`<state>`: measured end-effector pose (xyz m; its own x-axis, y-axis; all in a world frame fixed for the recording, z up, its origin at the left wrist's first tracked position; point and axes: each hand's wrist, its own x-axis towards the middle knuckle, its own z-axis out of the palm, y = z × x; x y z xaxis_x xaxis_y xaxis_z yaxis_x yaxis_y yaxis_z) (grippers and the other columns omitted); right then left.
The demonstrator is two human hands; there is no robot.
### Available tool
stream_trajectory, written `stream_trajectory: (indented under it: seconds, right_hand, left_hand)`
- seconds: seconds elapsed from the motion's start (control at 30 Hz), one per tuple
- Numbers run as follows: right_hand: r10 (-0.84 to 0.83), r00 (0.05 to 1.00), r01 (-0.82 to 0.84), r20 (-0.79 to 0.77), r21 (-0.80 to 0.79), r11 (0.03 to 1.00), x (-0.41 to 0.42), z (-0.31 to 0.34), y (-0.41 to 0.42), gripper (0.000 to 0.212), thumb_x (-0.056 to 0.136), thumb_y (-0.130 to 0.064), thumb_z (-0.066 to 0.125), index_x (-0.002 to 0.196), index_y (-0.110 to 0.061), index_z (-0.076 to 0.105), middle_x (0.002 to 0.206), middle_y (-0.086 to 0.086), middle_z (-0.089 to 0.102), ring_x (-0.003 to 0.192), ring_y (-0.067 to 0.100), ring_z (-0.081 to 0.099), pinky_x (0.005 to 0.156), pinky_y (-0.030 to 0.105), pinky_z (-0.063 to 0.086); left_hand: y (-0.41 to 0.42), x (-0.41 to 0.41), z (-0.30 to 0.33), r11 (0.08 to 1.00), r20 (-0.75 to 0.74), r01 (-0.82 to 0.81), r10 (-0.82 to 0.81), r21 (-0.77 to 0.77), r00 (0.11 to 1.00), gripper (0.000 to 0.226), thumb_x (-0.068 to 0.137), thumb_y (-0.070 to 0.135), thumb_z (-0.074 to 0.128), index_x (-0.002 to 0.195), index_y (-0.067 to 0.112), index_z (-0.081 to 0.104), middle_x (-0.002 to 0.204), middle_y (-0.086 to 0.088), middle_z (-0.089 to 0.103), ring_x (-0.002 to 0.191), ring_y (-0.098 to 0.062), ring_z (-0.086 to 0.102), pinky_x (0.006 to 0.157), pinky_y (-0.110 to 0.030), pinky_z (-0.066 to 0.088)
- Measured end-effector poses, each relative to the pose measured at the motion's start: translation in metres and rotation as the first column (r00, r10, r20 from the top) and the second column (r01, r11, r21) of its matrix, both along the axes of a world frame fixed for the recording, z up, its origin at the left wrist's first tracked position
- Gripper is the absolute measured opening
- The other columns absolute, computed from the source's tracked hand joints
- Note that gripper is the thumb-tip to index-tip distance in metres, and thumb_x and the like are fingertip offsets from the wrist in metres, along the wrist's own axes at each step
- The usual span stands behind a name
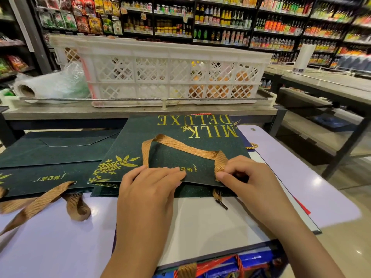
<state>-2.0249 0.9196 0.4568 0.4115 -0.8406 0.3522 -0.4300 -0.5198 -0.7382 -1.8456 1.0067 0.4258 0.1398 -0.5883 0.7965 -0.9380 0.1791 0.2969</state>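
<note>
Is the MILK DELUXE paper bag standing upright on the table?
No, the MILK DELUXE paper bag lies flat on the white table, the left hand rests on it and the right hand pinches its ribbon handle.
</note>
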Motion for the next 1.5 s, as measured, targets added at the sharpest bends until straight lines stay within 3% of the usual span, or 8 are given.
stream_trajectory:
  seconds: [0.33,0.53,0.7,0.8,0.87,1.03,1.2,1.5]
  right_hand:
    - [-0.097,0.995,0.097,-0.006,-0.028,0.995,-0.001,-0.003,0.003,0.018,0.093,-0.024,0.055,0.08,-0.015,0.064,0.074,-0.006,0.061,0.077,-0.001,0.053,0.063,0.008,0.038]
    - [-0.089,0.993,0.099,0.081,-0.134,0.986,-0.003,0.006,0.005,0.016,0.09,-0.017,0.059,0.076,-0.014,0.063,0.072,-0.004,0.059,0.074,0.006,0.051,0.062,0.01,0.037]
    - [-0.105,0.993,0.113,0.047,-0.258,0.959,-0.001,0.009,0.005,0.016,0.091,-0.015,0.058,0.075,-0.014,0.06,0.073,-0.004,0.056,0.077,0.008,0.05,0.062,0.012,0.036]
    - [-0.105,0.993,0.114,0.047,-0.279,0.953,-0.002,0.011,0.006,0.018,0.094,-0.017,0.057,0.076,-0.016,0.059,0.073,-0.005,0.056,0.077,0.009,0.05,0.062,0.013,0.036]
    - [-0.1,0.994,0.111,0.053,-0.279,0.954,-0.002,0.013,0.008,0.019,0.094,-0.018,0.056,0.076,-0.017,0.058,0.073,-0.006,0.056,0.077,0.009,0.05,0.061,0.014,0.037]
    - [-0.086,0.988,0.114,0.129,-0.229,0.967,-0.001,0.023,0.012,0.021,0.093,-0.028,0.055,0.074,-0.02,0.058,0.073,-0.007,0.056,0.076,0.01,0.051,0.059,0.015,0.036]
    - [-0.091,0.991,0.108,0.099,-0.182,0.977,-0.002,0.023,0.013,0.018,0.091,-0.018,0.058,0.073,-0.018,0.058,0.074,-0.007,0.056,0.076,0.011,0.051,0.059,0.015,0.036]
    - [-0.235,0.939,0.294,0.252,-0.228,0.928,-0.004,0.029,0.018,0.034,0.087,-0.033,0.056,0.059,-0.012,0.057,0.061,0.004,0.055,0.071,0.017,0.051,0.057,0.014,0.035]
  left_hand:
    - [0.003,0.001,0.008,0.998,0.024,0.026,-0.027,0.063,0.999,0.028,0.082,0.022,0.05,0.096,0.023,0.075,0.095,0.01,0.073,0.094,-0.005,0.058,0.093,-0.029,0.034]
    - [0.027,0.047,0.052,0.992,0.078,-0.018,0.009,0.122,0.997,0.035,0.083,0.034,0.054,0.112,0.024,0.068,0.114,0.012,0.063,0.111,-0.015,0.057,0.092,-0.05,0.044]
    - [0.034,0.062,0.063,0.906,-0.253,-0.274,0.361,0.321,0.897,0.04,0.095,0.043,0.053,0.127,0.02,0.058,0.127,0.0,0.058,0.114,-0.025,0.052,0.09,-0.038,0.038]
    - [0.028,0.068,0.058,0.845,-0.504,-0.155,0.442,0.512,0.741,0.046,0.093,0.047,0.049,0.13,0.021,0.055,0.126,-0.002,0.06,0.092,-0.033,0.059,0.067,-0.031,0.047]
    - [0.026,0.068,0.057,0.868,-0.666,0.0,0.38,0.496,0.642,0.039,0.094,0.042,0.052,0.126,0.02,0.059,0.114,-0.011,0.063,0.077,-0.032,0.054,0.061,-0.028,0.044]
    - [0.029,0.065,0.055,0.898,-0.766,0.088,0.314,0.432,0.561,0.037,0.092,0.028,0.06,0.126,0.015,0.06,0.116,-0.013,0.065,0.11,-0.052,0.053,0.076,-0.043,0.046]
    - [0.029,0.066,0.056,0.947,-0.869,0.136,0.201,0.29,0.452,0.024,0.091,0.017,0.062,0.115,0.015,0.063,0.092,0.002,0.069,0.076,-0.014,0.062,0.061,-0.026,0.045]
    - [0.029,0.06,0.052,0.978,-0.927,0.149,0.08,0.143,0.367,0.024,0.092,0.009,0.059,0.115,0.013,0.063,0.093,0.0,0.069,0.077,-0.011,0.062,0.062,-0.025,0.045]
